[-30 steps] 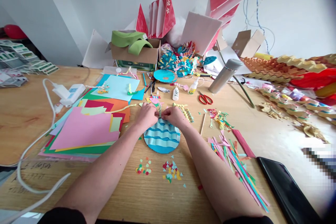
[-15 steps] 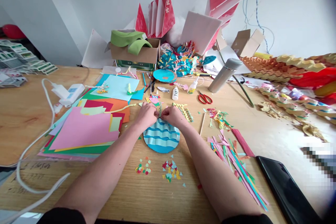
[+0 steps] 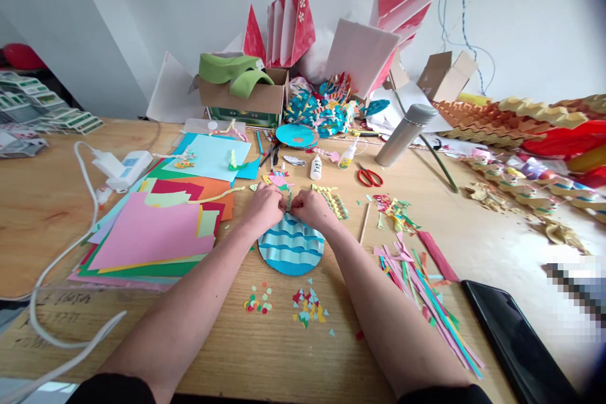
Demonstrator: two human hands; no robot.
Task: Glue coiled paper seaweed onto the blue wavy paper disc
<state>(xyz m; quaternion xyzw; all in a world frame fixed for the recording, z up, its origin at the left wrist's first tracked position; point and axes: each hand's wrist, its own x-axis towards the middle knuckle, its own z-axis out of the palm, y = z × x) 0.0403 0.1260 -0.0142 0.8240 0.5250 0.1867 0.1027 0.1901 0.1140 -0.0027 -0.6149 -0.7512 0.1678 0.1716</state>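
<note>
At the upper edge of a round blue disc (image 3: pixel 291 259) with wavy pale-blue paper bands, both my hands are close together. My left hand (image 3: pixel 267 205) is closed, its fingertips by a small green folded paper strip (image 3: pixel 289 197). My right hand (image 3: pixel 310 207) pinches the same strip from the other side; the fingertips hide its lower end. Just beyond the hands lie paper fish (image 3: pixel 277 179) in pink and other colours. Several yellow-green folded paper strips (image 3: pixel 335 203) rest right of my right hand.
Coloured paper sheets (image 3: pixel 146 230) are stacked at left. Paper dots (image 3: pixel 258 300) and triangles (image 3: pixel 310 308) lie in front. Glue bottles (image 3: pixel 316 168), red scissors (image 3: pixel 369 175) and a steel flask (image 3: pixel 406 136) stand or lie beyond. Paper strips (image 3: pixel 426 303) and a black phone (image 3: pixel 514 334) are at right.
</note>
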